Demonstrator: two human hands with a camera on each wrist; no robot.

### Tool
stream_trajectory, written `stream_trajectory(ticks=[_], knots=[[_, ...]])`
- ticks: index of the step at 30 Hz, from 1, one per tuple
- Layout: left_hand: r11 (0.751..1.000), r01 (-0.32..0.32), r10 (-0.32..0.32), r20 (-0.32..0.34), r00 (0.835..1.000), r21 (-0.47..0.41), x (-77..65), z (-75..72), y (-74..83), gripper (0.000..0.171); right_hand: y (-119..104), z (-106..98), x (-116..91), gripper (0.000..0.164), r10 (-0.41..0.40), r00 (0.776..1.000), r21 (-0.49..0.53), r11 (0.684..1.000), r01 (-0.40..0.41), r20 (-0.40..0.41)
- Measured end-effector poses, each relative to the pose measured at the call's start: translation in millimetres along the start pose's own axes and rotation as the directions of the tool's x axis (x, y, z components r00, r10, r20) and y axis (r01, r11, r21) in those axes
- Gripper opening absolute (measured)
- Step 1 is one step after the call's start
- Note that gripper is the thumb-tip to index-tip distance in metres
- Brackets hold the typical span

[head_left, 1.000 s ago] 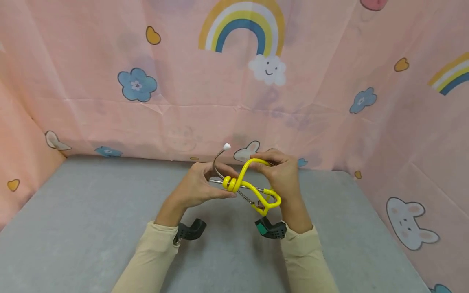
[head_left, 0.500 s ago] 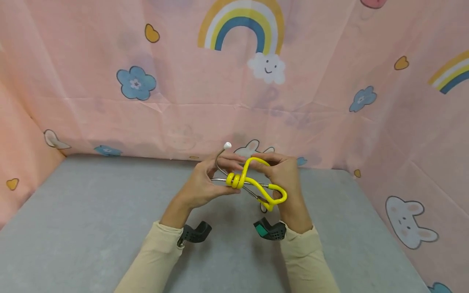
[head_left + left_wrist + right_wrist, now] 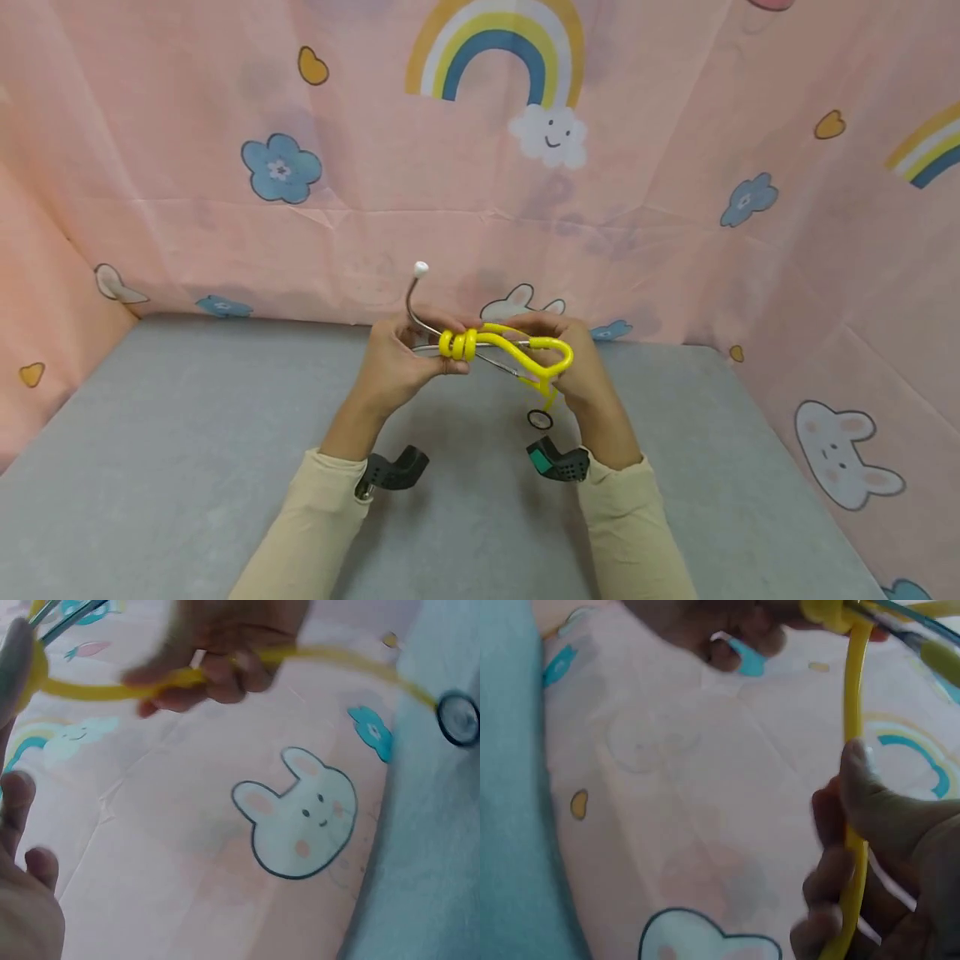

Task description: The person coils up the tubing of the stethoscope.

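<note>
Stethoscope [image 3: 544,373] aloft, gathered at tight coil [image 3: 459,344]: glossy yellow tubing [image 3: 853,690], silvery metal ear tubes [image 3: 498,364]. Tubing forms coil round ear tubes; yellow loop [image 3: 567,358] bulges right of coil. White eartip [image 3: 421,269] sticks up left of coil; black-rimmed chest piece [image 3: 539,419] dangles right of coil, lower in head view. Left hand [image 3: 397,364], left of coil, pinches it between thumb and fingers, at least 2 fingers clear. Right hand [image 3: 583,367], right of coil, grasps tubing, fingers curled round it.

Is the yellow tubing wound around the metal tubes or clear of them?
Wound: several side-by-side turns of yellow tubing encircle the metal tubes in the head view.
</note>
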State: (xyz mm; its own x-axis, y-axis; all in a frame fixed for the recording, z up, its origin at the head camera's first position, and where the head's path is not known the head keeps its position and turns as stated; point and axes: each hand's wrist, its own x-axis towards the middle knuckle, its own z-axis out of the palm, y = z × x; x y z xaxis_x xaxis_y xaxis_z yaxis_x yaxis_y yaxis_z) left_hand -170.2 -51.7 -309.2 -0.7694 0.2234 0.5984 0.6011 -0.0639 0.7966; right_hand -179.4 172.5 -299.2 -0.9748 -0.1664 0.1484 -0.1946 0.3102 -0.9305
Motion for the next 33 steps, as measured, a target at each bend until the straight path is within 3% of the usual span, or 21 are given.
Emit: stream_trajectory(ticks=[3,6,11,19,23,28,33], knots=[[0.998,0.047,-0.051,-0.097,0.994,-0.043,1.0,-3.7,1.9,0.036,3,4,1,0.028,-0.053,0.999,-0.086,0.995,0.053,-0.006],[0.993,0.085,-0.100,-0.192,0.976,-0.085,2.4,-4.7,2.1,0.038,3,13,2,0.028,-0.064,0.998,-0.155,0.986,0.062,-0.005],[0.982,0.066,-0.125,-0.352,0.928,-0.175,4.9,-8.4,0.1,0.036,0,32,2,0.022,-0.155,0.987,-0.169,0.973,0.159,0.042],[0.989,0.065,-0.123,-0.511,0.851,-0.129,6.1,-15.6,-1.9,0.035,-11,63,-7,0.015,-0.258,0.966,-0.293,0.922,0.255,0.027],[0.994,0.055,-0.101,-0.544,0.833,-0.099,6.4,-18.1,-1.6,0.034,-17,70,-12,0.013,-0.342,0.939,-0.332,0.882,0.334,0.035],[0.995,0.039,-0.082,-0.564,0.821,-0.087,6.6,-19.6,-0.1,0.033,-22,72,-17,0.013,-0.405,0.913,-0.331,0.855,0.399,0.053],[0.997,0.047,-0.073,-0.556,0.828,-0.060,5.9,-19.5,0.3,0.033,-24,71,-19,0.012,-0.457,0.886,-0.347,0.820,0.454,0.079]])
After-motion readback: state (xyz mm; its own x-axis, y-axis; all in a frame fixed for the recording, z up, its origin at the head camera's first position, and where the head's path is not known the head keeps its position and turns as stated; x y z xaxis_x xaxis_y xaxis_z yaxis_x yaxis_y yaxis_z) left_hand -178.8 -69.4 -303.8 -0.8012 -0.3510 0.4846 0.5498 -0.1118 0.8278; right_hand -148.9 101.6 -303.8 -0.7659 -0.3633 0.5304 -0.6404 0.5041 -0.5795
